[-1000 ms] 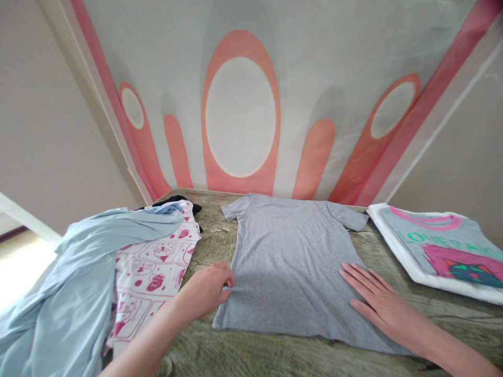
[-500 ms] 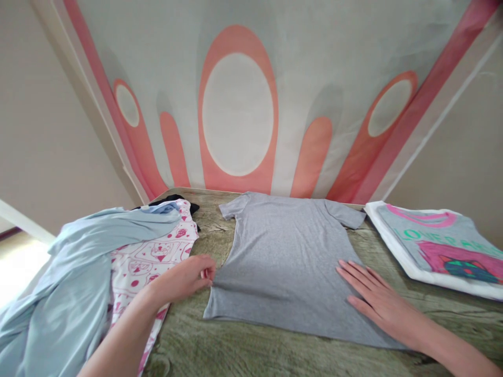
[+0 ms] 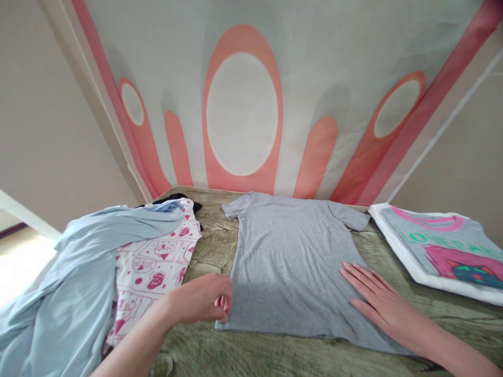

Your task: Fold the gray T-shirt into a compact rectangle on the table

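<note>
We see a plain heathered grey T-shirt [image 3: 293,262] at the middle of a green-brown, wood-grained worktop [image 3: 208,353], with a pale blue garment [image 3: 74,283] and a white one printed in magenta [image 3: 157,262] along its left edge and black fabric [image 3: 196,208] at its far left corner. Near the far right corner, we see a grey top [image 3: 467,241] with pink neckline, green lettering and a dark cat on pink, over white fabric [image 3: 412,269].

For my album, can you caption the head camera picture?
On a wood-grained table, right hand flat on a gray T-shirt, left hand curled at its edge.
</note>
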Demonstrator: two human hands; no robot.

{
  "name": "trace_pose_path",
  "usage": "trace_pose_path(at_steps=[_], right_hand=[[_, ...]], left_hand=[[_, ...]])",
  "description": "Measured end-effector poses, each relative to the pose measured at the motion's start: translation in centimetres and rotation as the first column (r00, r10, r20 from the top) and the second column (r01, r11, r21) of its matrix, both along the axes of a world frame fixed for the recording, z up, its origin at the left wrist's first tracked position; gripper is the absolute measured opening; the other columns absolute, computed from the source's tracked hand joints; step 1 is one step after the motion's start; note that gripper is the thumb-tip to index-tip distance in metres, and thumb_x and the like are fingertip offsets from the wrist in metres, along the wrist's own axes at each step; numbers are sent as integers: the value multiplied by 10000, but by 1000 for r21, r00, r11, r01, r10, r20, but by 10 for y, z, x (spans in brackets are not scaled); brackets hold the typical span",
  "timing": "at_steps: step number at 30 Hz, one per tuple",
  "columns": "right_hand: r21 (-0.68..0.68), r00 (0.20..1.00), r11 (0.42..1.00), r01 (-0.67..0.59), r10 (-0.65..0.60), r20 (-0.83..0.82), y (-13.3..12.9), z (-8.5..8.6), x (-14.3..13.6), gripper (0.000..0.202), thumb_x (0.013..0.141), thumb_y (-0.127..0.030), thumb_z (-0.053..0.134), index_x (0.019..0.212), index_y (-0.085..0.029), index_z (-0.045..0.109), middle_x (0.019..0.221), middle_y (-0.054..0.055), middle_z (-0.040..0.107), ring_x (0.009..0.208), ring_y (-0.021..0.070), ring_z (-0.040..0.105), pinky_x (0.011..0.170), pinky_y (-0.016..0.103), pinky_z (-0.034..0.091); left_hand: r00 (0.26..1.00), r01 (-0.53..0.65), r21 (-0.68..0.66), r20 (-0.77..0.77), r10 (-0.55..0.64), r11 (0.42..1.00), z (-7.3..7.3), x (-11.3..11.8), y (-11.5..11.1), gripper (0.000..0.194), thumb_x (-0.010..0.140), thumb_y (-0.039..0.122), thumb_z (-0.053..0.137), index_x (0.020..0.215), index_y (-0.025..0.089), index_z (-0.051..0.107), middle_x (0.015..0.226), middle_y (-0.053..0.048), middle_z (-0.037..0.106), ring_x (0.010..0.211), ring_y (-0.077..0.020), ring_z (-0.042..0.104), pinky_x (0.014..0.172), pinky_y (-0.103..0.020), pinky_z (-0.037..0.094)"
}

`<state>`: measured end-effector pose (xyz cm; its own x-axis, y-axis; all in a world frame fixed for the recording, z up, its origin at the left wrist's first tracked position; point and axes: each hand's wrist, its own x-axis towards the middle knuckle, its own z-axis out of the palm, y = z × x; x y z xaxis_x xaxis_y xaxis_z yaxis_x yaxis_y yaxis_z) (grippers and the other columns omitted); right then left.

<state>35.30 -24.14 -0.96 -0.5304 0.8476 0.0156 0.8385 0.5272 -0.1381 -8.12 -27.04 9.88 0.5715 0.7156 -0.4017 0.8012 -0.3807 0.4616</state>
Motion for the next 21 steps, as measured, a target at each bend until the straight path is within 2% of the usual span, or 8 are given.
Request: trace_pose_path(at_steps=[2,4,9,12,19,21], right_hand=[[2,1000,1000,4,-4,-9,0,0,0,611,873,-540,344,1417,-313,183,1481,-22,186,1344,256,200,1095,495,185],[3,1000,1000,3,-3,-3,0,0,0,614,874,-538,344,1419,-316,171,1482,-24,184,1347,252,191,1096,493,185],[9,1000,1000,-1,1,-1,0,-2,1,616,872,-540,347,1418,-326,161,1480,-28,193,1347,246,191,1098,489,179],[15,1000,1000,0,0,-11,1,-3,1,611,871,-544,345,1416,-327,173,1478,-26,201,1345,248,200,1097,491,178],[10,1000,1000,8,-8,-4,-3,-2,0,605,869,-545,343,1413,-341,172,1476,-32,201,1339,256,215,1094,502,184],[12,1000,1000,12,-12,-18,-4,0,-1,611,863,-552,351,1411,-346,175,1471,-35,216,1336,260,223,1095,505,182]], left_hand=[[1000,-2,-32,-8,2,999,-3,-6,1,68,724,207,598,703,188,660,735,1,619,678,-123,560,615,-190,399],[1000,-17,-32,6,17,999,0,-15,1,80,739,234,587,728,189,653,754,2,617,696,-124,555,632,-190,398],[996,-61,-42,58,63,997,27,-33,-1,164,808,324,533,791,186,620,817,3,601,748,-125,536,684,-191,383],[993,-83,-79,74,89,993,34,-37,-1,180,810,344,529,797,188,616,816,8,597,747,-122,530,674,-186,377],[998,-53,-193,32,60,980,11,-31,4,168,719,346,609,758,189,651,765,3,607,698,-131,542,638,-201,404],[994,-75,-149,72,87,986,9,-26,8,181,724,356,610,785,190,653,781,4,612,704,-128,551,638,-197,410]])
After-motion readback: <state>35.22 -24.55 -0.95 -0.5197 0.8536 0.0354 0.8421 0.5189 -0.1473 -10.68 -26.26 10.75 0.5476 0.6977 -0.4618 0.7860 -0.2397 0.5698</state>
